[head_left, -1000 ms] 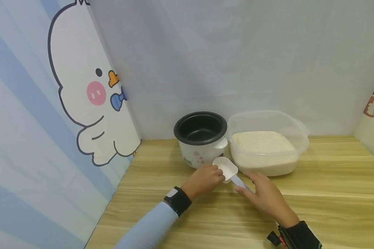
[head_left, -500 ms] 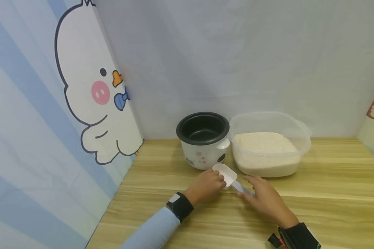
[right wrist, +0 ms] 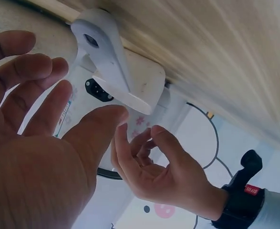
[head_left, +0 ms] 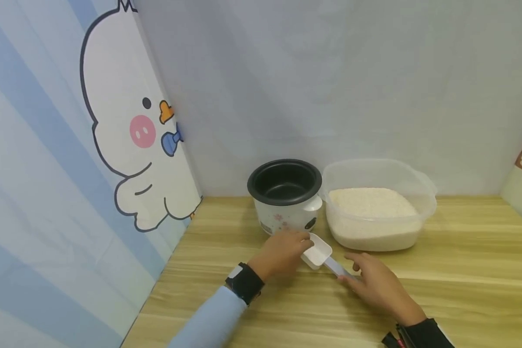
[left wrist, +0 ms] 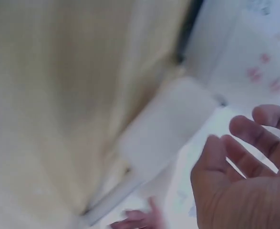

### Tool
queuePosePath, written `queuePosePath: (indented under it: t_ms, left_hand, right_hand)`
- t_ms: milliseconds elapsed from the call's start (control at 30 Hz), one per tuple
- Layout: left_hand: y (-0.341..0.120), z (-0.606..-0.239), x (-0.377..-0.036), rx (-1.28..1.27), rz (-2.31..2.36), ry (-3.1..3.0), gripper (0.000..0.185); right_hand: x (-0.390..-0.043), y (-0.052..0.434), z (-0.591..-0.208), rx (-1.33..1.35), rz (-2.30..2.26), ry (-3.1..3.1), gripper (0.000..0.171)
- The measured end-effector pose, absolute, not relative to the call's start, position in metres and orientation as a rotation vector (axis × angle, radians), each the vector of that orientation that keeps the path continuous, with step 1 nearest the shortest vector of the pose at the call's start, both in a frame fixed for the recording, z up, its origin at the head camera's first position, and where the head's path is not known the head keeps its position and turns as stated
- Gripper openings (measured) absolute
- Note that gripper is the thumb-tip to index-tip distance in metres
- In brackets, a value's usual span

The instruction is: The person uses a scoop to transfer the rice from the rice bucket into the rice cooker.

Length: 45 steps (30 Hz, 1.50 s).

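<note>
A white plastic scoop (head_left: 316, 252) lies on the wooden table (head_left: 461, 270) in front of a small rice cooker (head_left: 284, 193) with an empty black pot. My left hand (head_left: 289, 249) is at the scoop's bowl with loose, relaxed fingers. My right hand (head_left: 371, 280) hovers over the scoop's handle (head_left: 340, 267). In the right wrist view the right hand (right wrist: 68, 102) has spread fingers, its thumb close to the scoop (right wrist: 130, 81), and the left hand (right wrist: 159, 167) is slack just beyond. The left wrist view is blurred: an open left hand (left wrist: 244, 171) beside the scoop (left wrist: 163, 129).
A clear plastic tub (head_left: 422, 193) half full of white rice stands right of the cooker, touching it. A curtain with a cartoon duck (head_left: 130, 145) closes the left side and a pale wall the back. Bare wood stretches to the right and the front.
The scoop has come a little toward me and lower, away from the cooker. Both hands moved with it, and the right hand's fingers have spread off the handle.
</note>
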<state>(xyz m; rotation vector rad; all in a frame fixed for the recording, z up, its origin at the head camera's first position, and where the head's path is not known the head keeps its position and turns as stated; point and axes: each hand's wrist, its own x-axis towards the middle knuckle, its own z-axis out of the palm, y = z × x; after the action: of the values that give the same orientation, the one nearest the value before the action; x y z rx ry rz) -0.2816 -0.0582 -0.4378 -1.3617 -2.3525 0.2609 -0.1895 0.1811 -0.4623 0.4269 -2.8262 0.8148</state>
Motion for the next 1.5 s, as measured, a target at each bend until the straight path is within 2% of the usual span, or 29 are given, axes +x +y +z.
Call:
queuePosePath:
  t_ms: [233,567,767,1033,1500]
  left_hand:
    - [-0.070,-0.431,-0.298,-1.395,0.253,-2.328,0.018]
    - [-0.073,-0.442,-0.304,-1.431,0.291,-2.274,0.010]
    - [-0.076,-0.441,-0.303,-1.423,0.301,-2.264,0.009]
    - [-0.080,-0.432,-0.292,-1.392,0.314,-2.181,0.008]
    - [-0.081,-0.436,-0.275,-1.440,0.389,-2.111,0.016]
  right_hand:
    - [-0.189,0.185,-0.463,0.435,0.882,-2.992,0.039]
    - [-0.190,0.181,-0.470,0.418,0.855,-3.012,0.021]
    - [-0.190,0.185,-0.469,0.439,0.766,-3.000,0.020]
    - [-0.200,0.196,-0.457,0.512,0.682,-2.951,0.034]
    - [-0.223,0.207,-0.460,0.691,0.531,-2.842,0.029]
